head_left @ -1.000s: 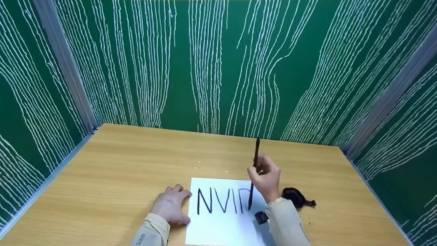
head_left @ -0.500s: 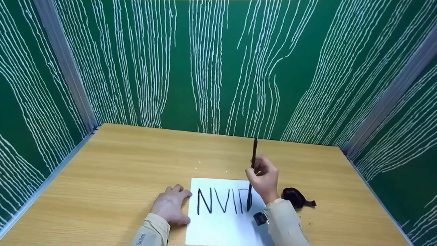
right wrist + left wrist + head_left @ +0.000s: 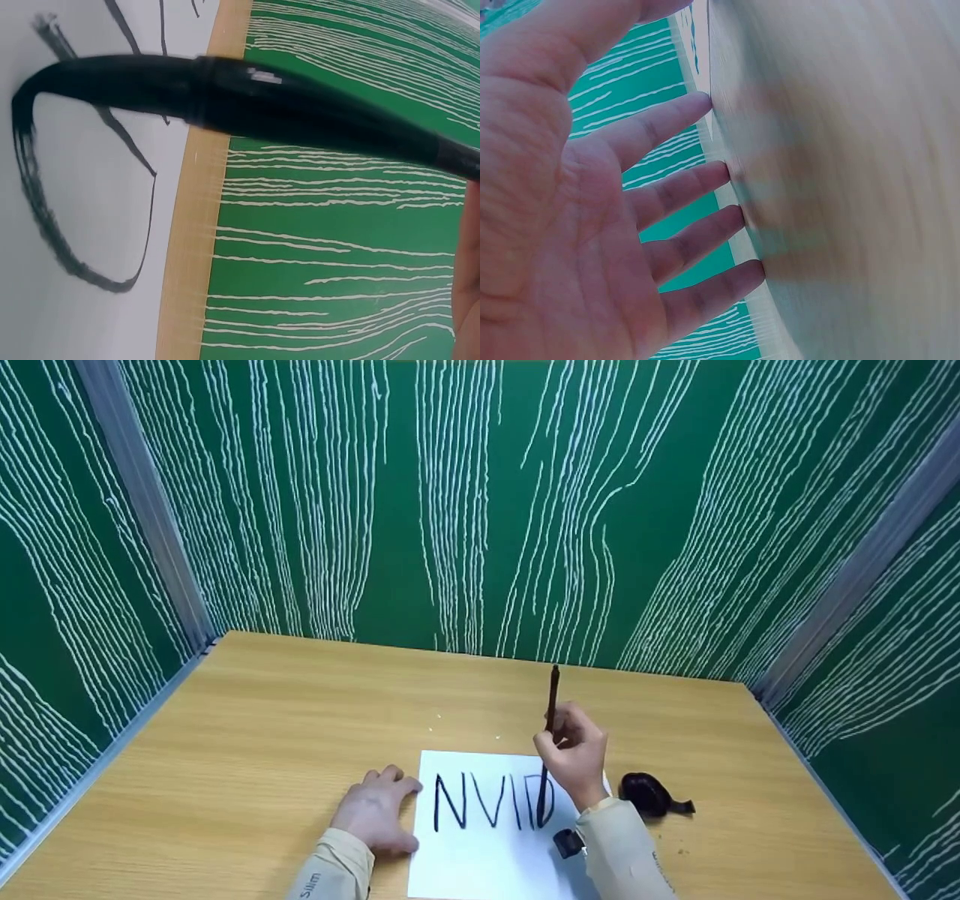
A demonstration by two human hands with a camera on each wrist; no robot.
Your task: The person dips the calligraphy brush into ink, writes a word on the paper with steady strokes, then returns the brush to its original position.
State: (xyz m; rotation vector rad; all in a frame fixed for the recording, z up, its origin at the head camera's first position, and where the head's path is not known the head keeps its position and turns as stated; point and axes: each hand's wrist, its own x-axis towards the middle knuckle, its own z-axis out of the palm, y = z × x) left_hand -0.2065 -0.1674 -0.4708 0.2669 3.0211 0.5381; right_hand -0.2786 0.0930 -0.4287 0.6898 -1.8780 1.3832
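Note:
A white sheet of paper (image 3: 487, 855) lies on the wooden table (image 3: 262, 750) and bears the black letters N, V, I, D. My right hand (image 3: 574, 757) grips a dark brush (image 3: 550, 712) nearly upright, its tip touching the paper at the bottom of the D. In the right wrist view the bent black brush (image 3: 225, 94) meets the fresh curved stroke on the paper (image 3: 67, 315). My left hand (image 3: 375, 810) rests flat at the paper's left edge. The left wrist view shows its straight fingers (image 3: 682, 187) spread on the table (image 3: 855, 180).
A small black ink dish (image 3: 649, 793) sits on the table right of the paper. A small black object (image 3: 566, 842) lies beside my right sleeve. Green panels with white lines (image 3: 480, 510) wall in the table on three sides.
The right hand has drawn the brush left and down, closing the curve of the D. The left hand has stayed put.

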